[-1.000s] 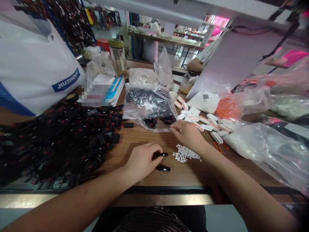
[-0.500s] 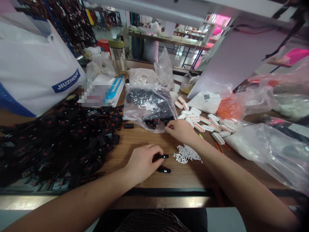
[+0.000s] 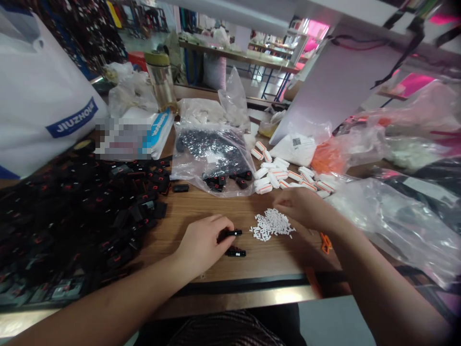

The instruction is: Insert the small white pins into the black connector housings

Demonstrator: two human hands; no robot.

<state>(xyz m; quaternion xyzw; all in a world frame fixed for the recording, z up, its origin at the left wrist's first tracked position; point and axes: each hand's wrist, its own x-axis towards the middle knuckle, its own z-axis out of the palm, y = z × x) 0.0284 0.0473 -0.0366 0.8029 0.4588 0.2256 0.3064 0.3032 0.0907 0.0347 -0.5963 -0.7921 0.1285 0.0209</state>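
Black part [image 3: 236,232] clamped in left hand [image 3: 205,242]; right hand [image 3: 297,204] held above white pieces [image 3: 272,224], grip unclear.

long tables [image 3: 266,59]; pink-lit background; pale floor [image 3: 257,79]

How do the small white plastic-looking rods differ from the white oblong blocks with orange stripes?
The small white plastic-looking rods are far smaller than the white oblong blocks. The rods look plain white, while several blocks show orange stripes. The rods form one dense heap; the blocks lie more loosely. Both are elongated.
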